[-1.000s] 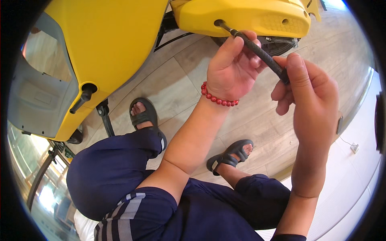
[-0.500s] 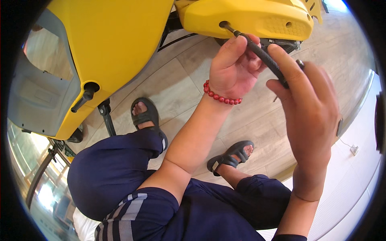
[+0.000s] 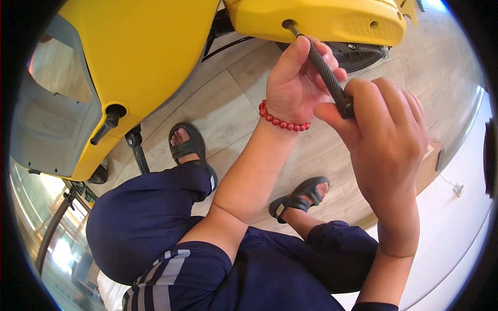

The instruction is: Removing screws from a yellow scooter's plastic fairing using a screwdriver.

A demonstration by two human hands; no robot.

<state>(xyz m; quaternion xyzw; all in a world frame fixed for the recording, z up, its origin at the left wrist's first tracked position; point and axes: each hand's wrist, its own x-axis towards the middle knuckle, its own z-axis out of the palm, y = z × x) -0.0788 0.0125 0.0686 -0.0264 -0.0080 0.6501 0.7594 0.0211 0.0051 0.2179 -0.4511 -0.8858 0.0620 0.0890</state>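
A black knurled-handled tool (image 3: 324, 70) runs diagonally down from a hole (image 3: 289, 24) in a yellow side housing (image 3: 340, 15) at the top, its thin metal tip in that hole. My left hand (image 3: 293, 80), with a red bead bracelet (image 3: 284, 124) on the wrist, is closed round the upper handle near the metal shaft. My right hand (image 3: 384, 135) has its fingers bent around the black lower end of the tool, thumb beneath it.
A larger yellow body (image 3: 145, 46) with a grey inner panel (image 3: 52, 129), a black peg (image 3: 106, 127) and a stand (image 3: 139, 153) fills the upper left. A dark tyre (image 3: 353, 61) shows under the housing. My sandalled feet (image 3: 187, 147) rest on the plank floor (image 3: 244, 93). A plug on a cord (image 3: 457, 189) lies right.
My right hand has shifted left and curled round the tool's lower end. The tool sits at a steeper angle, and my left hand has moved slightly up and left.
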